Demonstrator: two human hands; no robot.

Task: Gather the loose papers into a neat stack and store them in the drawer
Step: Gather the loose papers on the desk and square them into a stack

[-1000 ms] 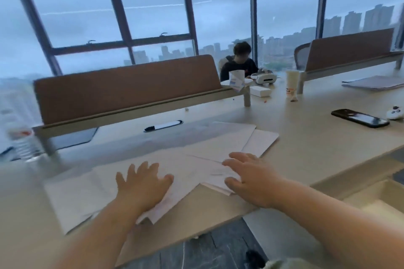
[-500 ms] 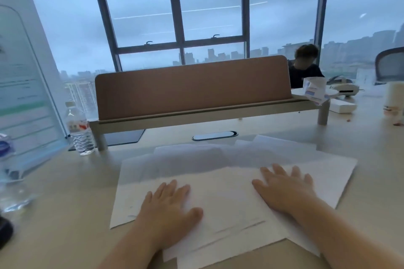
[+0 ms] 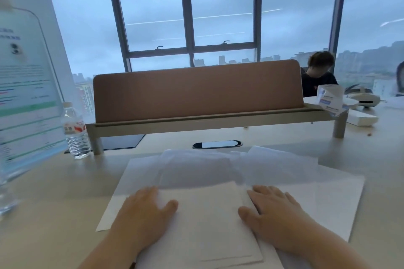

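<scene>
Several loose white papers (image 3: 209,209) lie overlapping on the beige desk (image 3: 54,214) right in front of me, fanned out to the left, right and back. My left hand (image 3: 144,214) rests flat on the sheets at the left, fingers spread. Flat on the sheets at the right rests my right hand (image 3: 275,214), about a sheet's width from the left one. Neither hand grips a sheet. No drawer is in view.
A brown divider screen (image 3: 196,91) on a raised shelf crosses the desk behind the papers. A pen (image 3: 216,144) lies just past them. At the left are a water bottle (image 3: 75,131) and a standing sign (image 3: 24,85). A person (image 3: 318,74) sits beyond, near boxes (image 3: 360,117).
The view has swung left and the drawer at the lower right has left the frame. Both hands have slid closer together on the papers, drawing the sheets inward.
</scene>
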